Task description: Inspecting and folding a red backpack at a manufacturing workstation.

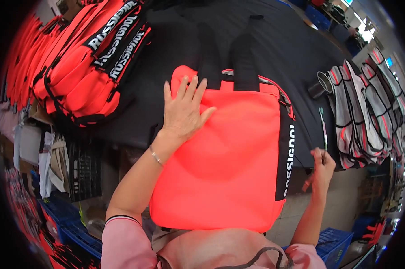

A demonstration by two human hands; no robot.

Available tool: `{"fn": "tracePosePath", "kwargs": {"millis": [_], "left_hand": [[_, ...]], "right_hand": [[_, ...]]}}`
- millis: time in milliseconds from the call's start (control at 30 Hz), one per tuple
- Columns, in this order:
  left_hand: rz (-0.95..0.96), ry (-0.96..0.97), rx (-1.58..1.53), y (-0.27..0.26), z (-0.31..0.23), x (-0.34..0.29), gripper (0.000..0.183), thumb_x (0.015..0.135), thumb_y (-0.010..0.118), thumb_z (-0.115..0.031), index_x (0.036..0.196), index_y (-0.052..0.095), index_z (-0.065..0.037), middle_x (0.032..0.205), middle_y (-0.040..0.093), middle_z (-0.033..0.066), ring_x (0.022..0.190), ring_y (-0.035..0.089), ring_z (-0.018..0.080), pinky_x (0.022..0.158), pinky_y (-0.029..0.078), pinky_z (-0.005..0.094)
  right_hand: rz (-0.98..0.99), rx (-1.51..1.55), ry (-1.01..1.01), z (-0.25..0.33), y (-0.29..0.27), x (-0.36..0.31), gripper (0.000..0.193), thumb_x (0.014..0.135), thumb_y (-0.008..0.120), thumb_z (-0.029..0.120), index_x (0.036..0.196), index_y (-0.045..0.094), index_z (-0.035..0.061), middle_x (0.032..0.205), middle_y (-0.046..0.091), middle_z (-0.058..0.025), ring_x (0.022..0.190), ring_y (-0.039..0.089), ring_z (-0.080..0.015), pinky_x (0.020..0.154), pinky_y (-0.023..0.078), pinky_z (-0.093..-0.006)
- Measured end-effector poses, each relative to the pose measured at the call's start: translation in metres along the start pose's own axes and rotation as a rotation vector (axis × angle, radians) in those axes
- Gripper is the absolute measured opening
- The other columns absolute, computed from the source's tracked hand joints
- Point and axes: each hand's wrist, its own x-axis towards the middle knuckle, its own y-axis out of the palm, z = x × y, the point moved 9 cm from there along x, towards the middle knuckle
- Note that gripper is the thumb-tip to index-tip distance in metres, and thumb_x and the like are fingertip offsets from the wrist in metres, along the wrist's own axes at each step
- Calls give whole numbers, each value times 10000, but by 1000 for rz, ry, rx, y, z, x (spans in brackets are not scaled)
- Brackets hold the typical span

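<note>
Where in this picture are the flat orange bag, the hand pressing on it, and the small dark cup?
orange bag [220, 179], head view, on its plain front panel.
left hand [183, 112], head view, on its back.
dark cup [320, 85], head view, on its side.

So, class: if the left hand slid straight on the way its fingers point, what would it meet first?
Probably the black handle straps at the top edge of the orange bag; the left hand lies flat pointing toward them.

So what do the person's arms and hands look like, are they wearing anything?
Both arms are bare from the upper arm down, with short pink sleeves edged in a dark and white striped band. The left hand has a thin silvery bracelet at the wrist. The right hand wears no glove, and no ring or watch can be made out on it.
</note>
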Motion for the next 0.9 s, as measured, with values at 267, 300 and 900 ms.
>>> {"fn": "tracePosePath", "kwargs": {"millis": [267,300,900], "left_hand": [[217,179,-102,54,-19,-21,626,952,498,-505,1509,345,-264,1594,210,137,1480,139,373,1155,125,630],[293,235,-103,54,-31,-23,584,950,528,-474,1492,372,-319,1602,174,156,1485,105,385,1153,131,630],[118,-381,-549,44,51,60,513,991,476,-374,1409,455,-78,1336,516,305,1252,503,448,961,477,488]], "right_hand": [[401,217,-472,133,165,33,371,970,585,299,886,652,-56,628,436,13,637,400,-71,599,370,-260],[346,216,-504,140,175,57,389,962,579,328,894,655,-47,633,463,-10,650,438,-88,618,391,-278],[418,456,-457,160,202,77,275,866,702,211,1010,695,-23,725,554,71,627,447,-19,574,385,-219]]}}
